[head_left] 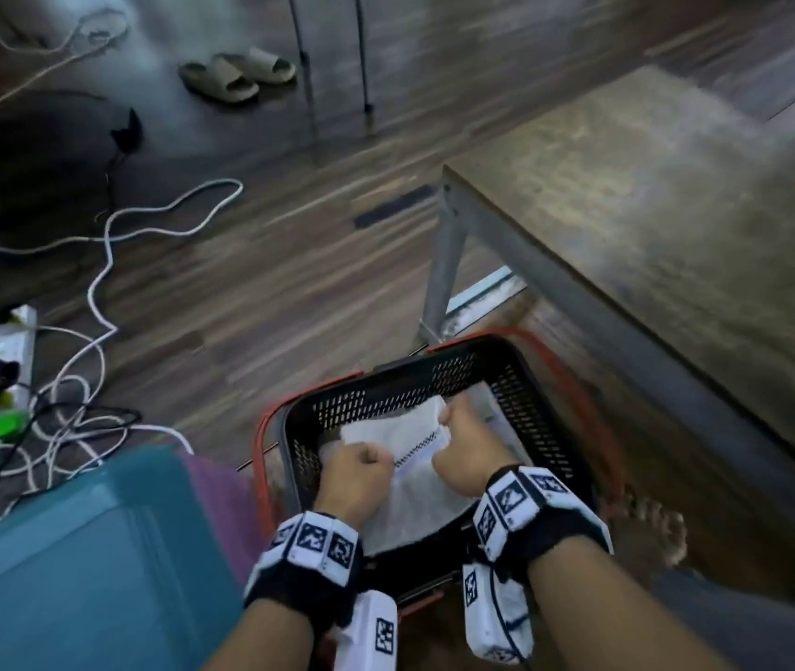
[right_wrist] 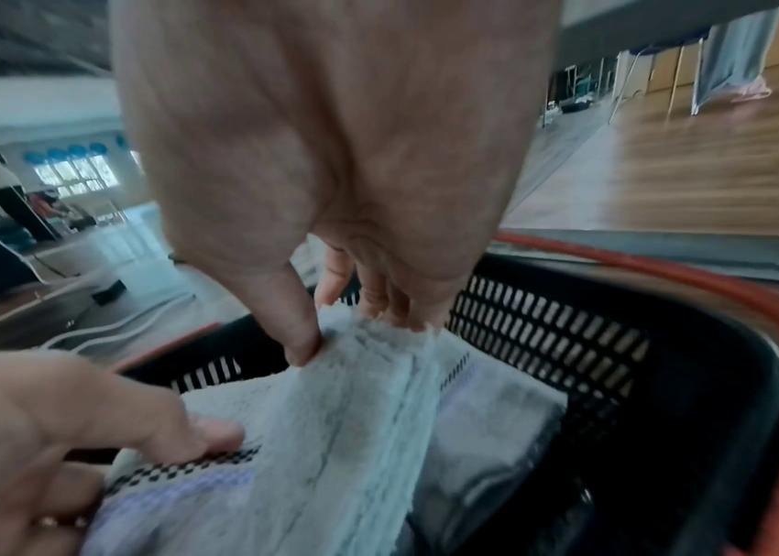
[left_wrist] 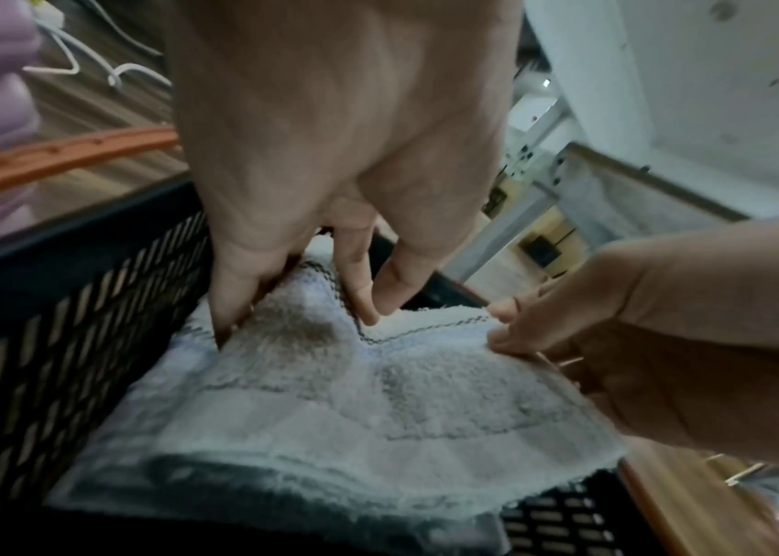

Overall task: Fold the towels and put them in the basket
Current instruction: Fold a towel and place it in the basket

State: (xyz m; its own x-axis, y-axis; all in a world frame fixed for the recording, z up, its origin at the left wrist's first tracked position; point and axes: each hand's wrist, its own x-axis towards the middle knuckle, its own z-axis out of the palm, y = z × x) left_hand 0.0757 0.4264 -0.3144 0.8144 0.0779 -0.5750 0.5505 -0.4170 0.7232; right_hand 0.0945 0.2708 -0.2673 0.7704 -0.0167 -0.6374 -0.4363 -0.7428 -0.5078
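Both hands, left (head_left: 355,469) & right (head_left: 463,447), pinch white towel (head_left: 414,435) in basket (head_left: 439,375) btwn table (head_left: 676,225) & blue bin (head_left: 71,549)

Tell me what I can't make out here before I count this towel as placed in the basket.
- Basket floor: covered by the white towel in every view, so how many towels lie under it is unclear.
- Left hand fingertips: hidden by its knuckles in the head view; the left wrist view shows them curled into the towel.
- Basket's near rim: behind both wrist bands in the head view.
- Right hand grip: blurred in the head view.
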